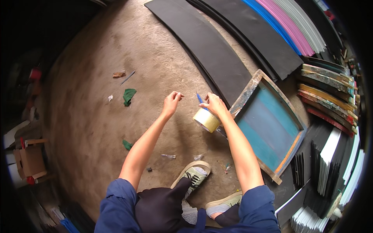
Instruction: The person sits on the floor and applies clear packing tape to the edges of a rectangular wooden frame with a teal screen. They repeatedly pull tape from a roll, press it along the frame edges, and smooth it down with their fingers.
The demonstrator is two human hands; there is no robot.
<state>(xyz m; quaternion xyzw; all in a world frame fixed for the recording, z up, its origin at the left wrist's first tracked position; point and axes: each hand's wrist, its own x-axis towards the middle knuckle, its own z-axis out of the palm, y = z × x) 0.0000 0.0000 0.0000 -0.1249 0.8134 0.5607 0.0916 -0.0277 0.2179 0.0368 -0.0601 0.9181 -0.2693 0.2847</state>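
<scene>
My left hand [171,104] is raised over the concrete floor. Its fingers are curled together in a pinch, and whatever lies between them, if anything, is too small to make out. To its right, my right hand [215,105] is closed, with a slim blue pointed tool [200,98] sticking up past the thumb. Directly under those fingers is a roll of yellowish packing tape [206,120], held in the same hand. A gap separates the two hands; a strand of tape between them cannot be made out.
A wooden frame with a teal screen [268,120] leans right of my right arm. Long black sheets [206,42] lie ahead. Stacked frames [326,97] stand far right. Green scraps [129,96] litter the floor; a cardboard box [31,160] sits at far left.
</scene>
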